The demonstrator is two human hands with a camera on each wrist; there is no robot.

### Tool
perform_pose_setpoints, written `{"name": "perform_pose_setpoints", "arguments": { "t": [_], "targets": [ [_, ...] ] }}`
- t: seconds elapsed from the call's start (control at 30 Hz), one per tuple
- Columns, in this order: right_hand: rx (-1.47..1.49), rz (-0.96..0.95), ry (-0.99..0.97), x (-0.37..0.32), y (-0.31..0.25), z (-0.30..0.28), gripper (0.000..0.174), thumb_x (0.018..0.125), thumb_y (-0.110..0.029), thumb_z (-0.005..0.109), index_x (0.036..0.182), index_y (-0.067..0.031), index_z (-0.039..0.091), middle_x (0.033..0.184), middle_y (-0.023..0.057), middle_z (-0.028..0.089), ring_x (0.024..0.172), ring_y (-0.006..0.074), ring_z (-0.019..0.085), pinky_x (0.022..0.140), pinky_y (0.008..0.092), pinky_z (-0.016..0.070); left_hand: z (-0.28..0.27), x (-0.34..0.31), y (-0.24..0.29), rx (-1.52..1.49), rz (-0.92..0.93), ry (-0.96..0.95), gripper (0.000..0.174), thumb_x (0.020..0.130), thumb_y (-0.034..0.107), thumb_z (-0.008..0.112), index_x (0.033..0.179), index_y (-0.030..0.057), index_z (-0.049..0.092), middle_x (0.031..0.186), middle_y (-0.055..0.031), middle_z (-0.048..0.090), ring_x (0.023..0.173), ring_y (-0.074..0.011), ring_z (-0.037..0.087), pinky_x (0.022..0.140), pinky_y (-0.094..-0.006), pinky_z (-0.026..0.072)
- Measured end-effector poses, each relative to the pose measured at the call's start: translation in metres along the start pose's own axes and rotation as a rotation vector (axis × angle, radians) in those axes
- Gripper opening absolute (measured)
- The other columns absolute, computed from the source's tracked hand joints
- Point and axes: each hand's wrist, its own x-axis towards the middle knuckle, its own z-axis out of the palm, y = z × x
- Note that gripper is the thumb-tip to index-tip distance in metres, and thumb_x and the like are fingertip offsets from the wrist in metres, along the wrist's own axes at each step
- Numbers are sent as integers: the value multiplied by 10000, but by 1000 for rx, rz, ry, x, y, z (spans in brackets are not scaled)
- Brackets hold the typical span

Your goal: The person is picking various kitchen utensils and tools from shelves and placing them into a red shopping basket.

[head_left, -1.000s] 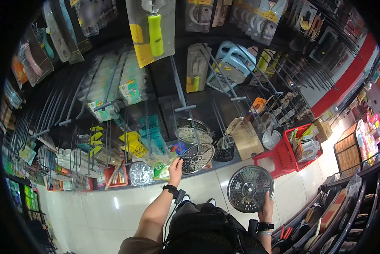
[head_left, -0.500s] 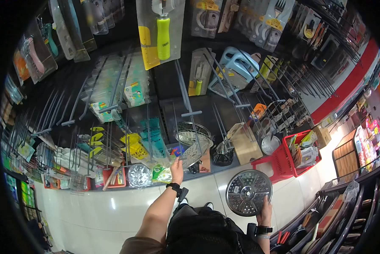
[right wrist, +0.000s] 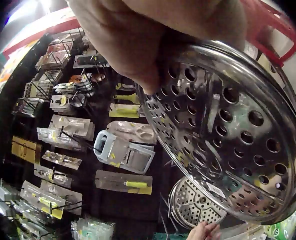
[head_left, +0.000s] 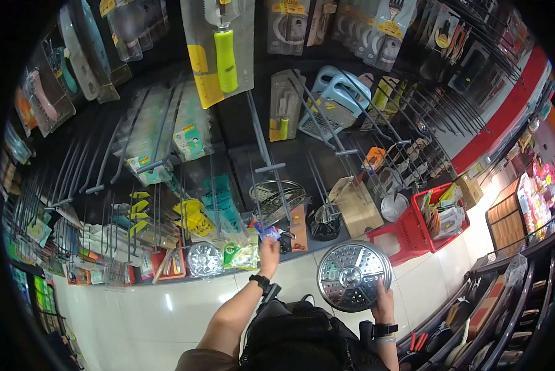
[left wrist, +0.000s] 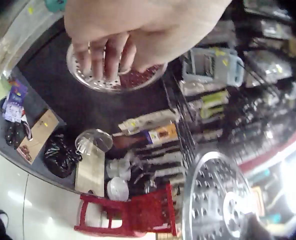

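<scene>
In the head view my right hand (head_left: 384, 300) grips the edge of a round perforated metal disc (head_left: 354, 276). The right wrist view shows that disc (right wrist: 238, 160) up close, its rim under my thumb and palm. My left hand (head_left: 269, 256) is just below similar perforated discs (head_left: 277, 199) at the shelf. In the left wrist view the left fingers (left wrist: 108, 57) extend relaxed across a disc (left wrist: 115, 85); whether they touch it cannot be told. The right wrist view has the left fingertips (right wrist: 204, 231) by the lower edge of the shelf discs (right wrist: 193, 200).
Metal display hooks (head_left: 271, 167) jut out above the shelf. A wooden board (head_left: 358, 216) and a black bag (head_left: 325, 229) stand right of the discs, then a red basket (head_left: 438, 222) with packets. A blue grater (head_left: 339, 96) hangs higher up. Cookware racks flank the lower right.
The disc that my left hand held is out of its grip, and discs stand at the shelf above it. My right hand has shifted slightly left and tilted its disc.
</scene>
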Motion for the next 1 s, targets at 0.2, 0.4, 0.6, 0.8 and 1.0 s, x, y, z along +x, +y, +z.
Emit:
{"name": "perform_pose_setpoints", "arguments": {
  "t": [0.2, 0.4, 0.6, 0.8, 1.0],
  "targets": [
    [-177, 42, -68, 13, 15, 12, 282, 900, -177, 559, 1065, 51, 558, 966, 95, 626, 816, 166, 617, 720, 302, 515, 6, -28, 66, -207, -145, -565, 300, 932, 271, 493, 1146, 62, 524, 936, -55, 620, 798, -130, 584, 736, -286, 468],
    [-63, 34, -36, 12, 8, 31, 229, 845, -145, 639, 977, 40, 612, 883, 66, 635, 738, 126, 594, 657, 280, 489, 4, -44, 57, -280, -130, -558, 272, 904, 197, 536, 1118, 30, 516, 933, -74, 644, 841, -153, 624, 759, -279, 476],
    [-87, 49, -50, 8, 7, 42, 232, 849, -175, 638, 942, 37, 627, 843, 47, 635, 723, 108, 580, 641, 271, 478, -16, -56, 75, -436, -193, -331, 118, 897, 106, 549, 996, 42, 539, 891, -28, 622, 760, -88, 582, 683, -225, 457],
    [-141, -94, -95, 20, 17, 18, 280, 918, -224, 543, 867, 32, 648, 804, 25, 643, 687, 67, 546, 611, 227, 446, -30, -51, 60, -714, -320, -343, 77, 910, 73, 515, 986, 59, 514, 919, -43, 616, 815, -104, 585, 720, -255, 470],
    [-155, -102, -46, 21, 11, -17, 339, 953, -265, 463, 1012, 47, 581, 910, 76, 636, 758, 128, 604, 672, 262, 499, -51, -41, 30, -770, -291, -101, 76, 908, 54, 511, 983, 66, 508, 893, -38, 618, 803, -110, 587, 709, -249, 475]
  ]
}}
